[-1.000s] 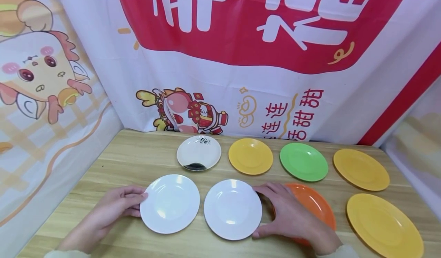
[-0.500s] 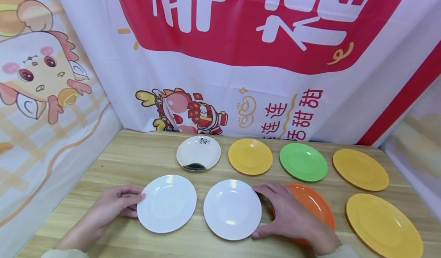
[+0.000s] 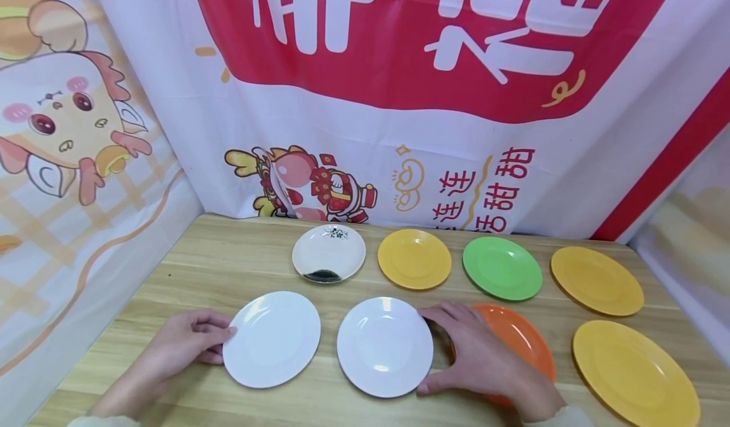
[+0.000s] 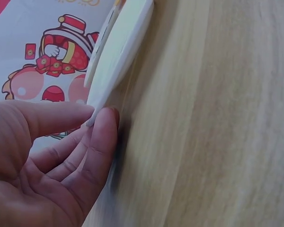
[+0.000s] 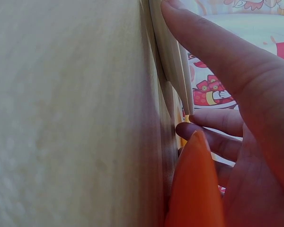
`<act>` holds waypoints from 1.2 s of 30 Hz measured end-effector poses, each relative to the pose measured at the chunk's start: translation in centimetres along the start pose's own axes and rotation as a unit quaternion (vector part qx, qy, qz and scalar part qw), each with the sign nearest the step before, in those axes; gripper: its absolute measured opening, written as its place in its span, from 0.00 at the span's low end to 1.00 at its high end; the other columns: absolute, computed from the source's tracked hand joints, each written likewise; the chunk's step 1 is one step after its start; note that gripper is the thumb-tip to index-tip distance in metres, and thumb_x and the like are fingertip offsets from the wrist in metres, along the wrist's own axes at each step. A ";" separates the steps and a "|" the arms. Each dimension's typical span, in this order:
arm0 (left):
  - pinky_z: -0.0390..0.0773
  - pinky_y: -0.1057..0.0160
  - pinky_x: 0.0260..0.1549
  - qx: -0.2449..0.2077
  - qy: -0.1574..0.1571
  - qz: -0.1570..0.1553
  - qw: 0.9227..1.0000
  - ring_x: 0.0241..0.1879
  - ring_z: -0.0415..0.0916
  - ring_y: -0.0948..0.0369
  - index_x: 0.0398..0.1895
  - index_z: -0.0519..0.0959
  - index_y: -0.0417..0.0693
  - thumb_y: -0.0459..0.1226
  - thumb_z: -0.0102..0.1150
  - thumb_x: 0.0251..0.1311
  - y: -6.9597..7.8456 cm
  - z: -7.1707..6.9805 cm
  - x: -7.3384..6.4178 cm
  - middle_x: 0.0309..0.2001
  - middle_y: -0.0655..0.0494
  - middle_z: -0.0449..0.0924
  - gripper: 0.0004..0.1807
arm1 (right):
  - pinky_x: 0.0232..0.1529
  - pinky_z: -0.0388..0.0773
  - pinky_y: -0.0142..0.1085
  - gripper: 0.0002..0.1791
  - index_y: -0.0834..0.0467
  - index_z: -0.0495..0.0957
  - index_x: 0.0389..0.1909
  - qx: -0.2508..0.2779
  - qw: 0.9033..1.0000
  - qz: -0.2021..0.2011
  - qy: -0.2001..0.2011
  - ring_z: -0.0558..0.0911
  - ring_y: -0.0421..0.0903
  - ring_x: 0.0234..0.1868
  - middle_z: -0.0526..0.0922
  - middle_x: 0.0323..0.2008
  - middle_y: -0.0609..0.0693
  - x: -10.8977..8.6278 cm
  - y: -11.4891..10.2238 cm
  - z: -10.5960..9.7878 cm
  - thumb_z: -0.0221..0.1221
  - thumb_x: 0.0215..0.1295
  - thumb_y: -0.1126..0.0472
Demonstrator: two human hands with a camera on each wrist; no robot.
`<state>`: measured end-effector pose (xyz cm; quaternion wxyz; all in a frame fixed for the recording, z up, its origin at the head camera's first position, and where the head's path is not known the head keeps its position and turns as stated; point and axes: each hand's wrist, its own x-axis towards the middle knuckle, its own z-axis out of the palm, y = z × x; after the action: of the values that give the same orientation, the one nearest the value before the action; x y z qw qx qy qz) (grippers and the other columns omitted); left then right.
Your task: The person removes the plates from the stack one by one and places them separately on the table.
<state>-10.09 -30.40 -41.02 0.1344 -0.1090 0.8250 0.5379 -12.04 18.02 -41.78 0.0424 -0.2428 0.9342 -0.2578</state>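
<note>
My left hand [image 3: 185, 344] pinches the left rim of a white plate [image 3: 272, 339] between thumb and fingers. In the left wrist view this plate [image 4: 120, 45] appears edge-on, its held rim [image 4: 95, 106] lifted off the wood. To its right lies a second white plate [image 3: 384, 348], apart from the first. My right hand [image 3: 476, 354] spans that plate's right side, with thumb and forefinger at its rim. An orange plate [image 3: 521, 341] sits partly hidden under the right hand and forearm; its edge [image 5: 196, 184] rises close to the palm in the right wrist view.
Along the back of the wooden table [image 3: 194, 262] stand a patterned white plate [image 3: 329, 256], a yellow plate [image 3: 414, 259], a green plate [image 3: 502, 268] and a larger yellow plate [image 3: 597, 281]. Another yellow plate [image 3: 635, 373] lies front right. A printed cloth [image 3: 365, 129] hangs behind.
My left hand has drawn its white plate a little to the left, widening the gap between the two white plates. The plate's tilt has shifted slightly. My right hand has stayed put.
</note>
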 end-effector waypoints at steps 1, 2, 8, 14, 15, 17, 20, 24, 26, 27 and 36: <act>0.92 0.61 0.35 0.002 -0.001 0.000 1.000 0.32 0.86 0.59 0.60 0.77 0.23 0.32 0.66 0.72 0.0 0.0 0.0 0.36 0.51 0.89 0.21 | 0.70 0.74 0.59 0.58 0.35 0.76 0.71 0.000 1.000 0.000 -0.001 0.73 0.45 0.66 0.79 0.61 0.32 0.0 0.0 0.0 0.74 0.34 0.15; 0.92 0.61 0.35 0.004 -0.001 0.000 1.000 0.32 0.87 0.59 0.59 0.77 0.23 0.33 0.66 0.71 -0.1 -0.1 0.0 0.36 0.51 0.89 0.21 | 0.70 0.74 0.59 0.58 0.35 0.76 0.71 0.000 1.000 0.001 -0.001 0.73 0.45 0.66 0.79 0.61 0.32 0.0 0.0 0.0 0.74 0.34 0.15; 0.92 0.61 0.36 0.014 0.002 -0.003 1.000 0.33 0.86 0.59 0.59 0.78 0.24 0.34 0.67 0.71 -0.1 -0.2 0.0 0.36 0.51 0.89 0.21 | 0.71 0.73 0.59 0.58 0.35 0.76 0.70 -0.001 1.000 0.000 0.003 0.74 0.45 0.66 0.79 0.60 0.32 0.0 0.0 0.1 0.74 0.34 0.15; 0.92 0.61 0.33 0.033 0.006 0.000 0.999 0.33 0.86 0.59 0.55 0.79 0.26 0.34 0.68 0.71 0.0 -0.2 -0.1 0.34 0.52 0.88 0.19 | 0.70 0.74 0.58 0.58 0.35 0.76 0.70 -0.002 1.000 -0.003 0.007 0.74 0.45 0.65 0.79 0.60 0.32 0.0 0.0 0.1 0.75 0.34 0.15; 0.92 0.61 0.33 0.036 0.007 0.001 0.999 0.32 0.86 0.59 0.54 0.79 0.26 0.34 0.68 0.70 0.0 -0.2 -0.1 0.34 0.52 0.88 0.18 | 0.70 0.74 0.58 0.58 0.35 0.76 0.70 -0.002 1.000 -0.003 0.007 0.74 0.45 0.65 0.79 0.60 0.32 0.0 0.0 0.1 0.75 0.34 0.15; 0.92 0.61 0.32 0.044 0.012 0.001 0.999 0.32 0.86 0.59 0.54 0.80 0.27 0.34 0.68 0.70 0.1 -0.3 -0.1 0.34 0.52 0.88 0.18 | 0.70 0.74 0.58 0.58 0.35 0.76 0.70 -0.003 1.000 -0.003 0.008 0.74 0.45 0.65 0.79 0.60 0.32 0.0 0.0 0.1 0.75 0.34 0.15; 0.92 0.61 0.32 0.054 0.019 0.000 0.998 0.33 0.85 0.59 0.53 0.81 0.28 0.35 0.69 0.70 0.2 -0.3 -0.1 0.35 0.52 0.87 0.18 | 0.70 0.73 0.58 0.58 0.35 0.76 0.70 -0.005 1.000 -0.002 0.007 0.74 0.45 0.66 0.80 0.60 0.32 0.0 0.0 0.1 0.74 0.33 0.15; 0.92 0.61 0.33 0.063 0.021 0.002 0.998 0.35 0.85 0.59 0.55 0.80 0.27 0.36 0.68 0.71 0.4 -0.7 0.0 0.37 0.51 0.87 0.19 | 0.71 0.73 0.58 0.59 0.35 0.76 0.70 -0.007 1.000 -0.002 0.007 0.74 0.46 0.66 0.80 0.60 0.33 0.0 0.0 0.1 0.74 0.33 0.15; 0.92 0.61 0.34 0.067 0.019 0.008 0.998 0.35 0.86 0.59 0.55 0.80 0.27 0.36 0.67 0.72 0.6 -1.1 0.1 0.37 0.51 0.87 0.19 | 0.71 0.73 0.58 0.59 0.35 0.76 0.70 -0.006 1.000 -0.003 0.008 0.74 0.46 0.66 0.80 0.60 0.33 0.0 0.0 0.1 0.74 0.33 0.15; 0.92 0.61 0.35 0.070 0.019 0.012 0.997 0.35 0.86 0.59 0.56 0.79 0.27 0.36 0.66 0.73 0.8 -1.4 0.2 0.38 0.51 0.87 0.19 | 0.71 0.73 0.58 0.59 0.36 0.76 0.70 -0.005 1.000 -0.003 0.009 0.74 0.46 0.66 0.80 0.60 0.33 0.0 0.0 0.1 0.75 0.33 0.15; 0.92 0.60 0.41 0.071 0.023 0.063 0.995 0.41 0.89 0.61 0.64 0.76 0.29 0.42 0.66 0.75 4.6 -3.1 0.5 0.46 0.49 0.90 0.27 | 0.71 0.73 0.59 0.58 0.36 0.77 0.70 -0.002 1.000 -0.004 0.011 0.74 0.46 0.66 0.80 0.60 0.32 0.0 0.0 0.1 0.75 0.34 0.16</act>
<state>-12.36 -31.42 -35.99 0.0890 -0.0594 0.8691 0.4829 -12.04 17.98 -41.85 0.0310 -0.2437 0.9341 -0.2589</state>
